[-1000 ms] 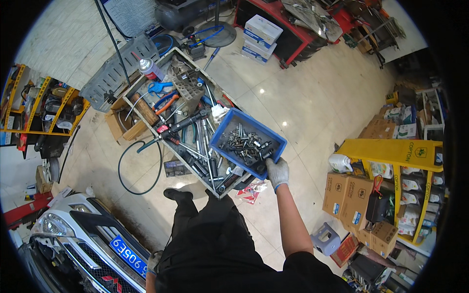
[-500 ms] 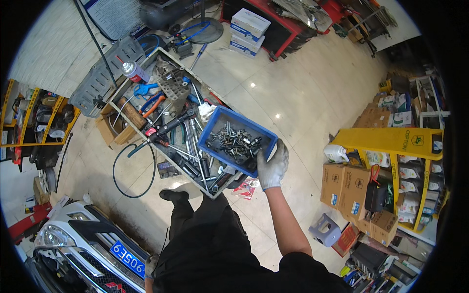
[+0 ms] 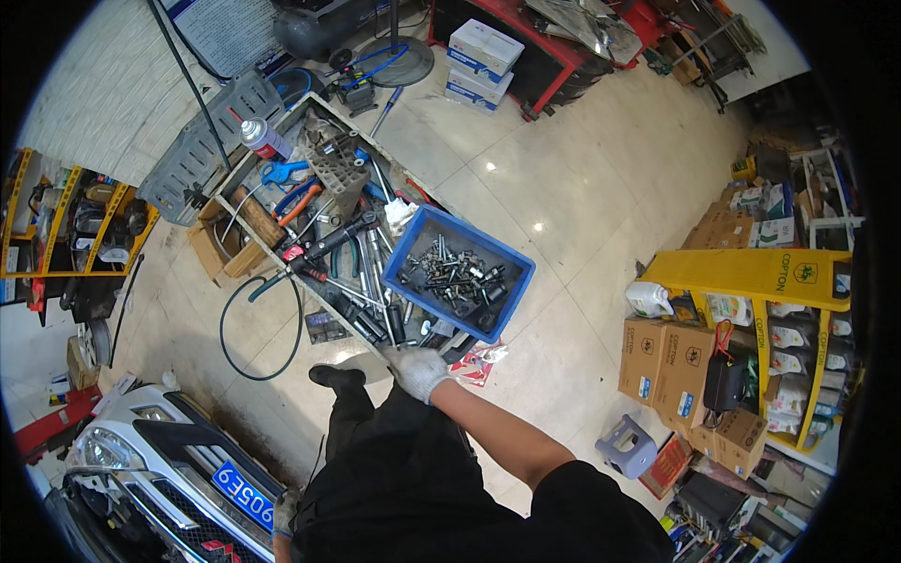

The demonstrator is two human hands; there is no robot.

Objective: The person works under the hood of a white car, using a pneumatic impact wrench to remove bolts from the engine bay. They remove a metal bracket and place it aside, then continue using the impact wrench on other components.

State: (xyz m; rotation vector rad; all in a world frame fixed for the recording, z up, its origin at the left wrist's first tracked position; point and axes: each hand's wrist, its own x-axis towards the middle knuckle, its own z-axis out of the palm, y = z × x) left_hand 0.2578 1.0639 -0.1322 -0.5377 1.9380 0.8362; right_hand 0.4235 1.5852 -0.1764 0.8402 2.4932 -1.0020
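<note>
My right hand (image 3: 419, 372), in a pale work glove, is closed over the near corner of a tool tray (image 3: 246, 246). The fingertips are partly hidden there. Just beyond it, a blue plastic bin (image 3: 519, 305) rests across the tray's right side. Loose bolts and small metal fittings (image 3: 454, 274) lie in that bin. Sockets, wrenches, orange-handled pliers (image 3: 302, 202) and a black ratchet-like tool (image 3: 340, 235) crowd the tray. Low at my side, next to the car's front, hangs my left hand (image 3: 284, 514), also gloved; its fingers are too hidden to read.
A silver car front (image 3: 178, 469) stands at lower left. A black hose (image 3: 222, 328) loops on the floor beside the tray. Cartons (image 3: 648, 357) and a yellow shelf (image 3: 751, 272) line the right, near a grey stool (image 3: 627, 447). White boxes (image 3: 483, 52) are stacked at the back.
My right hand has let go of the blue bin's right side and moved left and nearer, onto the tray's near corner. The bin stays on the tray. My left hand stays low.
</note>
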